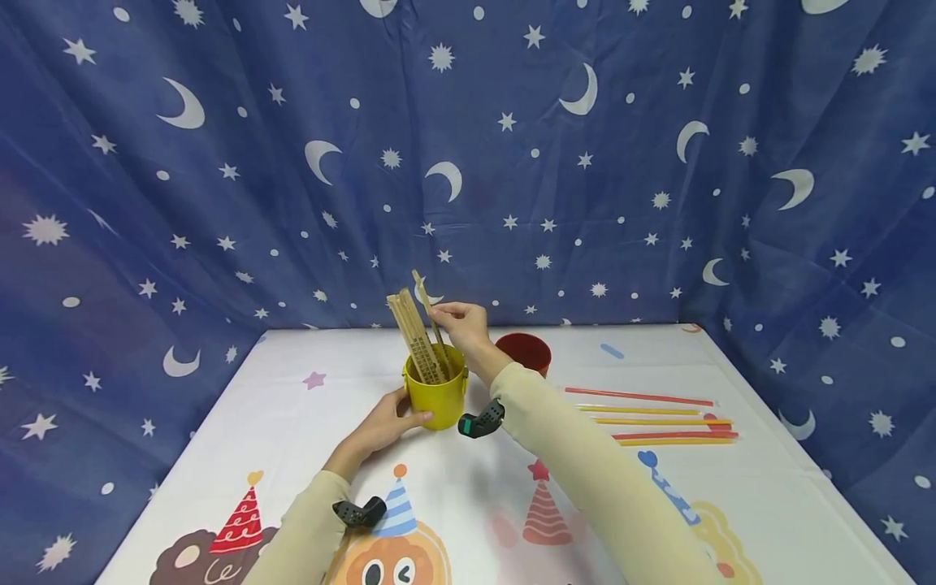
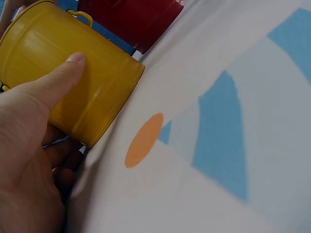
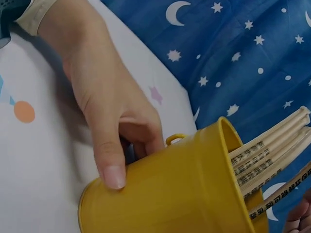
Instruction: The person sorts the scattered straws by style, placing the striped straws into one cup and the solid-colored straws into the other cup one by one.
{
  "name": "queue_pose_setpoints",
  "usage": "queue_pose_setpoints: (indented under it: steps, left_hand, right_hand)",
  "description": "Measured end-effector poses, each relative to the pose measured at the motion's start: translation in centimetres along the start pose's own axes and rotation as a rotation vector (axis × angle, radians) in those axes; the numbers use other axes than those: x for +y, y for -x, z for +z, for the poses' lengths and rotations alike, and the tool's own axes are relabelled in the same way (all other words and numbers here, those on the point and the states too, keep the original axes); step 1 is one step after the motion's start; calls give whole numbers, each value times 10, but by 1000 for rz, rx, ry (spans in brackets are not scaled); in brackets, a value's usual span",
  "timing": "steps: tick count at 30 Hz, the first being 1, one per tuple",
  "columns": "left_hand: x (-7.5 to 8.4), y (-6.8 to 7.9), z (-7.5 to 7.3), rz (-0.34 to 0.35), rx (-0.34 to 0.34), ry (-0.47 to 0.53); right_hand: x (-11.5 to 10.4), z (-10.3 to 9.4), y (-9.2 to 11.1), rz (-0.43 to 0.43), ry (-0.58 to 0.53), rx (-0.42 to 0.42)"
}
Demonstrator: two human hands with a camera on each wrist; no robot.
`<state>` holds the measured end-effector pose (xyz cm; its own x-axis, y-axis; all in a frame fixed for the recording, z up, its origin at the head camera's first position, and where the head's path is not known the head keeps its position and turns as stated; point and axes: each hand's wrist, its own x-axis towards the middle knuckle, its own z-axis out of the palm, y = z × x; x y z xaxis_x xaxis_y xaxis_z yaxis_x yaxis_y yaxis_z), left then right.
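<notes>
A small yellow bucket (image 1: 436, 405) stands upright on the table, with several wrapped disposable chopsticks (image 1: 418, 337) leaning left out of it. My left hand (image 1: 385, 422) grips the bucket low on its left side; in the left wrist view the thumb (image 2: 60, 80) lies on its wall and the other fingers go round behind. Above the rim, my right hand (image 1: 462, 325) pinches one wrapped chopstick (image 1: 424, 294), whose lower end is inside the bucket. Printed dark characters show on the chopstick wrappers (image 3: 257, 162) in the right wrist view, where the right hand (image 3: 299, 216) is partly cut off.
A red bucket (image 1: 525, 351) stands just right of the yellow one, partly behind my right forearm. Several red and yellow straws (image 1: 643, 410) lie on the table farther right. A blue curtain (image 1: 497, 195) with moons and stars hangs behind the white patterned tablecloth (image 1: 292, 414).
</notes>
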<state>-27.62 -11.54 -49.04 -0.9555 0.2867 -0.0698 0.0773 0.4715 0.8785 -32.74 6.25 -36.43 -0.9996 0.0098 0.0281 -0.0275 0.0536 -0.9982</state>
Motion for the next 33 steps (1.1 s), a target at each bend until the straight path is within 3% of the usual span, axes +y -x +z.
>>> queue_pose_setpoints:
  steps: [13,25,33]
  left_hand:
    - [0,3,0,-6,-6,20]
    - [-5,2,4,2,2,23]
    - [-2,0,-1,12,-2,29]
  right_hand:
    - [12,7,-1,40,64,21]
    - [17,8,-3,23,128,59]
    - [14,9,-4,3,146,48]
